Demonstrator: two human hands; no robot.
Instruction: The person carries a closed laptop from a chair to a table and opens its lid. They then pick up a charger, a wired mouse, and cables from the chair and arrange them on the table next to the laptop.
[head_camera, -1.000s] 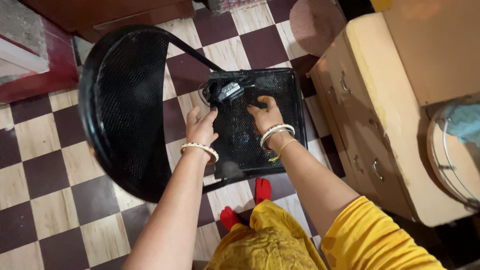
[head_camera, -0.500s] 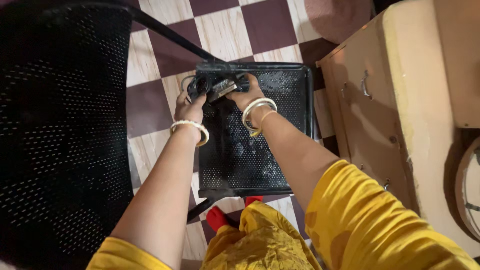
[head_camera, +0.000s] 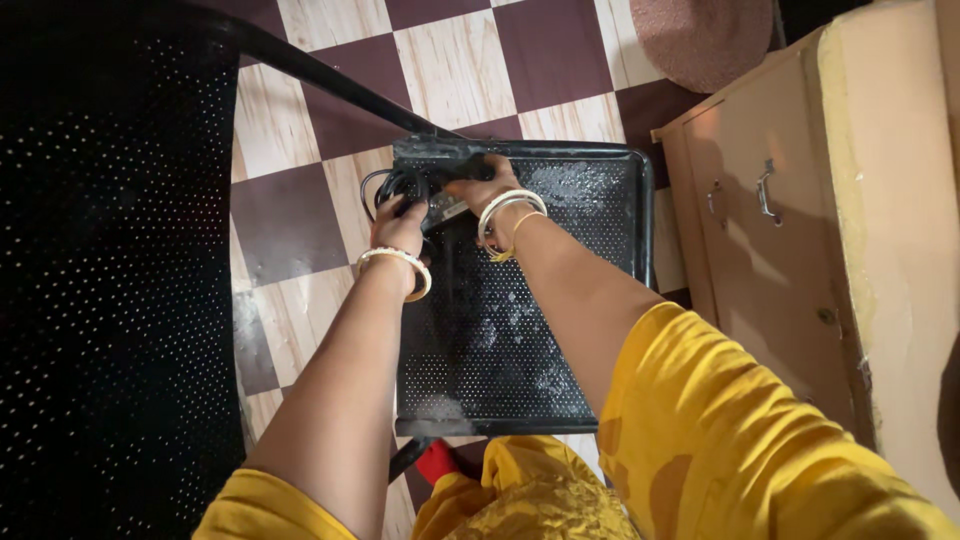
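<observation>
Hands are working at the far edge of a black perforated chair seat (head_camera: 520, 330): the left hand (head_camera: 400, 225) is gripping a coiled black cable (head_camera: 385, 185), keeping it bundled, while the right hand (head_camera: 480, 190) is closing on a dark device (head_camera: 445, 160), steadying it.

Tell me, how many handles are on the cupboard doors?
2. One metal handle is on the nearer door and one handle on the farther door of the cupboard. Others may be out of view.
</observation>
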